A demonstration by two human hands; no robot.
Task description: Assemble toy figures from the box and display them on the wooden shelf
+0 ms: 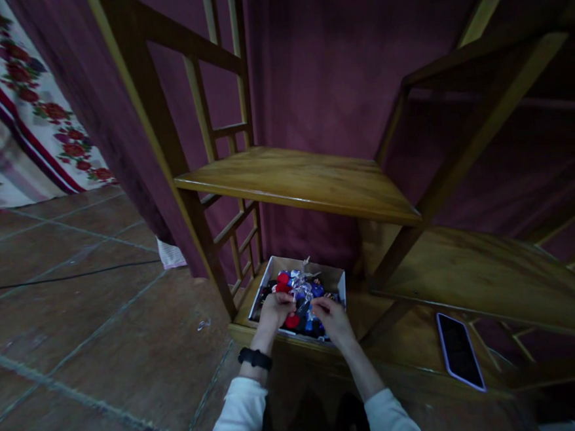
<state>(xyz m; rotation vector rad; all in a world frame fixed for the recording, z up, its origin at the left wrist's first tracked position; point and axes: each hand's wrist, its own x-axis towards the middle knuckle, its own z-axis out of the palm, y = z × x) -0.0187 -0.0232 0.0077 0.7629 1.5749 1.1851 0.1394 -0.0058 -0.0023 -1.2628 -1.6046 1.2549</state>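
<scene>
A shallow white cardboard box (340,283) stands on the bottom shelf, filled with small shiny wrapped pieces (301,287) in blue, red, silver and black that look like wrapped candies. My left hand (277,308), with a black band on its wrist, is over the box's left half, fingers closed in a pinch. Over the right half, my right hand (332,315) pinches too, its fingertips a short way from the left ones. Whatever small thing lies between the fingers is too tiny and dim to name; silvery wrapping shows near them.
A wooden shelf board (295,179) juts out above and behind the box. To the right, a phone (460,352) with a purple edge lies on a lower board. A small crumpled clear wrapper (204,324) and a black cable (70,277) lie on the tiled floor at left.
</scene>
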